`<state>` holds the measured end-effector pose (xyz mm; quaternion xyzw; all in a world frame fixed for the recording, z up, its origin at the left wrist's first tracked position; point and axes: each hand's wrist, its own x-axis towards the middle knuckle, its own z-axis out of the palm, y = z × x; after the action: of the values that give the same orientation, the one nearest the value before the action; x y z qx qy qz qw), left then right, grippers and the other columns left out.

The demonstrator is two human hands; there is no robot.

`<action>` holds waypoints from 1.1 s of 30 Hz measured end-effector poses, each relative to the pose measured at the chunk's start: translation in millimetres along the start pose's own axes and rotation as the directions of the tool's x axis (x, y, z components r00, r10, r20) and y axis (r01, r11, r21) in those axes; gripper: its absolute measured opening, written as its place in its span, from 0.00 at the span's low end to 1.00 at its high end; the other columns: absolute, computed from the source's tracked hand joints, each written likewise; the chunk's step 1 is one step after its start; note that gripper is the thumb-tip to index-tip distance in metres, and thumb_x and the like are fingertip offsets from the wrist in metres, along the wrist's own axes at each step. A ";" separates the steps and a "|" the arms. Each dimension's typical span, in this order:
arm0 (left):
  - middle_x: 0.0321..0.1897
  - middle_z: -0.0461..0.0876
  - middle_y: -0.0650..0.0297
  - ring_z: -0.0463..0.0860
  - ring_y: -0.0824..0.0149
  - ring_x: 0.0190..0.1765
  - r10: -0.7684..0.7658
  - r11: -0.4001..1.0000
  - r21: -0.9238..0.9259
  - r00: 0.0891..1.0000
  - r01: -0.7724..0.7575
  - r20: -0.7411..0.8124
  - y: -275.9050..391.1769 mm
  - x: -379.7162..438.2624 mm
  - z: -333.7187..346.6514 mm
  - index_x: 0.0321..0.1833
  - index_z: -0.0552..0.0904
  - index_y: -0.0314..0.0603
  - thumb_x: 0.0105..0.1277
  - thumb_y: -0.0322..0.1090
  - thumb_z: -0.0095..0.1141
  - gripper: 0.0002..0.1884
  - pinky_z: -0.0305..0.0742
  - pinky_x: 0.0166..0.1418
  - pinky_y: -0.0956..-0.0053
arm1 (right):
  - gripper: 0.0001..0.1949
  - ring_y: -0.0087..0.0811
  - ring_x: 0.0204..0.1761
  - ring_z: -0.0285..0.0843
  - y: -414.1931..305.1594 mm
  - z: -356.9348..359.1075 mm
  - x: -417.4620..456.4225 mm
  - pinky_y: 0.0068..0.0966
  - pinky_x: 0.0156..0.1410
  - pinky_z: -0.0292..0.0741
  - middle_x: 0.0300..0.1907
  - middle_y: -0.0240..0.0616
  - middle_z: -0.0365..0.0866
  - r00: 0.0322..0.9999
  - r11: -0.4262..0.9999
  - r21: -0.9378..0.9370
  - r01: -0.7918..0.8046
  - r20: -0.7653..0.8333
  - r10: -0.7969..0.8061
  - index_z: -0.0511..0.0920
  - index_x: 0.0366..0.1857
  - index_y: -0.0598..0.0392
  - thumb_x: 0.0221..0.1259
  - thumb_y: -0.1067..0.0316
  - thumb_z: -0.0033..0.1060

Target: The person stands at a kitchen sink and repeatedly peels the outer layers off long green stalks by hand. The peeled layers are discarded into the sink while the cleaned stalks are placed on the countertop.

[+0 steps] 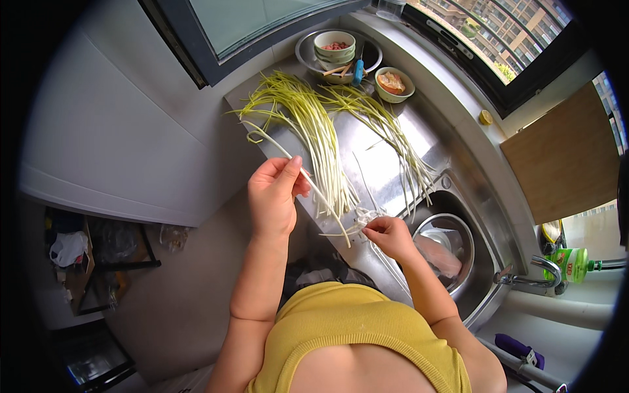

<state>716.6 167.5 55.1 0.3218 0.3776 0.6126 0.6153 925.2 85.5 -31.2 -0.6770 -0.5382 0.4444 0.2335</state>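
Observation:
My left hand (280,189) pinches a long pale chive stalk (322,199) between thumb and fingers. The stalk slants from the greenish tip at upper left down to its white end. My right hand (390,236) is by a small heap of thin whitish peelings (366,216) on the steel counter, its thumb and fingertips together; whether they hold a scrap is too small to tell. A large bunch of yellow-green chives (314,127) lies just beyond my left hand. A second, thinner bunch (388,132) lies to its right, its white ends near the sink.
A steel bowl (302,54) holds stacked bowls and a blue-handled tool (358,72). Beside it stands a small bowl (394,94). In the sink (484,275), a metal basin (469,245) holds packaged pink meat (437,258). A faucet (533,282) and green bottle (572,265) are at right.

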 end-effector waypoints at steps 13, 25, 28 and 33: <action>0.18 0.77 0.63 0.74 0.76 0.20 0.023 0.982 0.185 0.998 -0.033 0.057 -21.2 -15.1 20.0 0.27 0.75 0.34 0.59 0.29 0.55 0.07 0.69 0.27 0.84 | 0.04 0.16 0.20 0.66 -74.7 -7.2 -11.7 0.15 0.23 0.63 0.23 0.32 0.74 0.874 0.817 0.312 0.485 -0.194 -0.445 0.79 0.27 0.60 0.49 0.73 0.62; 0.18 0.77 0.65 0.75 0.78 0.21 0.017 0.980 0.196 0.996 -0.033 0.082 -22.5 -20.7 16.8 0.27 0.75 0.33 0.59 0.29 0.56 0.07 0.69 0.27 0.85 | 0.02 0.16 0.23 0.70 -73.2 -4.6 -14.9 0.12 0.25 0.66 0.24 0.32 0.75 0.903 0.828 0.366 0.426 -0.111 -0.415 0.77 0.25 0.64 0.49 0.77 0.59; 0.18 0.77 0.65 0.75 0.78 0.21 0.020 0.979 0.200 0.996 -0.036 0.083 -23.0 -20.6 16.0 0.27 0.75 0.33 0.59 0.29 0.55 0.07 0.69 0.27 0.85 | 0.02 0.17 0.21 0.70 -73.7 -2.6 -14.4 0.13 0.25 0.66 0.23 0.33 0.74 0.907 0.832 0.362 0.421 -0.134 -0.400 0.78 0.23 0.64 0.47 0.77 0.59; 0.17 0.76 0.65 0.75 0.77 0.20 0.065 0.978 0.199 0.998 -0.068 0.018 -24.8 -17.6 14.2 0.27 0.75 0.33 0.59 0.29 0.55 0.07 0.69 0.26 0.85 | 0.02 0.17 0.19 0.69 -66.1 -0.5 -11.8 0.15 0.24 0.66 0.19 0.32 0.73 0.916 0.858 0.324 0.398 -0.194 -0.352 0.77 0.21 0.63 0.44 0.76 0.58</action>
<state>742.1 149.8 42.3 0.3977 0.4225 0.5901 0.5614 890.8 95.1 25.8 -0.5321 -0.5541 0.4364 0.4684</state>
